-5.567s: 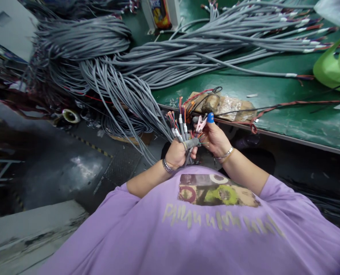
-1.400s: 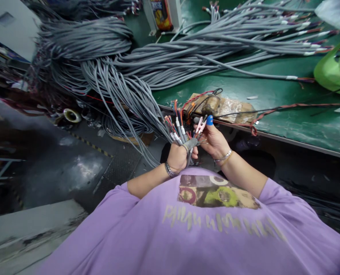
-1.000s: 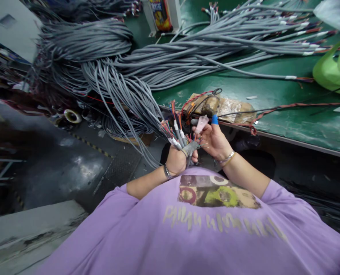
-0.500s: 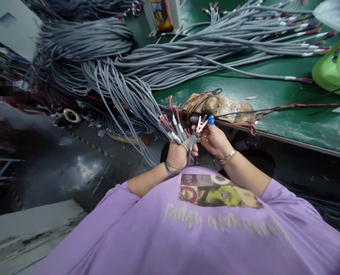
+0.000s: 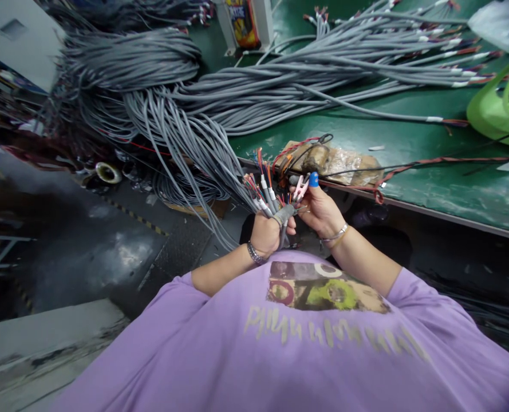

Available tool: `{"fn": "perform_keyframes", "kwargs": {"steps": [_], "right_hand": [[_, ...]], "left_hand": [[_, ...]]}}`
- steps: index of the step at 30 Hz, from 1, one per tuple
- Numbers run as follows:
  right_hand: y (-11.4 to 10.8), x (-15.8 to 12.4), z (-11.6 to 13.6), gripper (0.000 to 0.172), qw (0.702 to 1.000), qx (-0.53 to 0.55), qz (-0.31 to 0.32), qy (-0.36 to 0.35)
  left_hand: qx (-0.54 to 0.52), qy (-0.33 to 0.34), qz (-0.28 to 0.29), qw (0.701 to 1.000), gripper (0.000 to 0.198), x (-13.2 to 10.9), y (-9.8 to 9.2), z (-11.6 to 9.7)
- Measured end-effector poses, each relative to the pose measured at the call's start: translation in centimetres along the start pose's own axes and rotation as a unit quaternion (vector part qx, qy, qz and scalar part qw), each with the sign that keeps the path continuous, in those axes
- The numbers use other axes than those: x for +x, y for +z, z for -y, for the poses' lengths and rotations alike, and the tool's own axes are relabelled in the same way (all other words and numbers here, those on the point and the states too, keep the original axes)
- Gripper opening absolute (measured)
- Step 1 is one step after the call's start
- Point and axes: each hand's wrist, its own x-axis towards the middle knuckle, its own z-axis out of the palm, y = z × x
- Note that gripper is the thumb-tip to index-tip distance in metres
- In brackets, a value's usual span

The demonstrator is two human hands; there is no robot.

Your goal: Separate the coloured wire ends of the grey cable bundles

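Observation:
Wrapped round a bunch of grey cable ends (image 5: 265,197), my left hand (image 5: 266,233) is closed. Thin coloured wires fan out above its fingers, and grey material is wound round its thumb or finger. Close on the right, my right hand (image 5: 320,209) pinches a pink clip (image 5: 300,187) between its fingers, beside the cable ends. A blue cover (image 5: 314,179) sits on my right thumb. From the cable ends, long grey cables (image 5: 185,131) run up and left to the bench.
Grey cables (image 5: 323,68) lie across the green bench (image 5: 434,189). A wrapped brown block (image 5: 352,166) with red and black wires sits at its near edge. On the right stands a green basket (image 5: 497,106). A coiled cable (image 5: 189,191) lies below the bench.
My right hand and the pink clip have shifted slightly left. My left hand has hardly moved and still grips the cable ends.

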Motion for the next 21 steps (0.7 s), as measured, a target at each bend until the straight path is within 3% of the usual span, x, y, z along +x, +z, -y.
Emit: {"fn": "perform_keyframes", "kwargs": {"steps": [7,14,21], "right_hand": [[0.1,-0.2,0.0,0.055,0.998,0.003,0.067,-0.002],[0.0,-0.2,-0.1,0.049,1.000,0.011,0.020,0.009],[-0.9,-0.8,0.3,0.062,0.996,-0.014,0.077,0.052]], "left_hand": [[-0.003,-0.010,0.002,1.000,0.040,0.1,0.2,-0.2],[-0.020,-0.008,0.001,1.000,0.041,0.0,0.1,-0.2],[-0.021,-0.002,0.012,1.000,0.042,-0.7,-0.7,0.0]]}}
